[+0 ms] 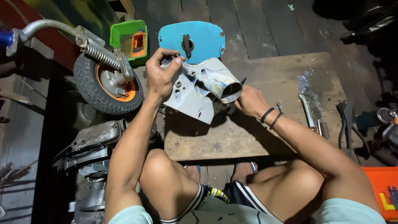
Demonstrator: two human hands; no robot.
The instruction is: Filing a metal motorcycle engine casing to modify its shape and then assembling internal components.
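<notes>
Harsh overhead light, murky dark edges (slight wide-angle warp)

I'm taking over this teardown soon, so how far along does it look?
Done: the wheel with its spring fork and the blue cover already lie apart on the floor. In hand: the left hand grips the top of the grey housing while the right hand steadies its tube end on the board. Left: the housing's own fittings look still attached.

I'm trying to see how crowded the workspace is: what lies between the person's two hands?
In the head view, a pale grey metal housing with a tube end fills the stretch: the left hand pinches its upper edge, and the right hand holds its lower right side.
</notes>
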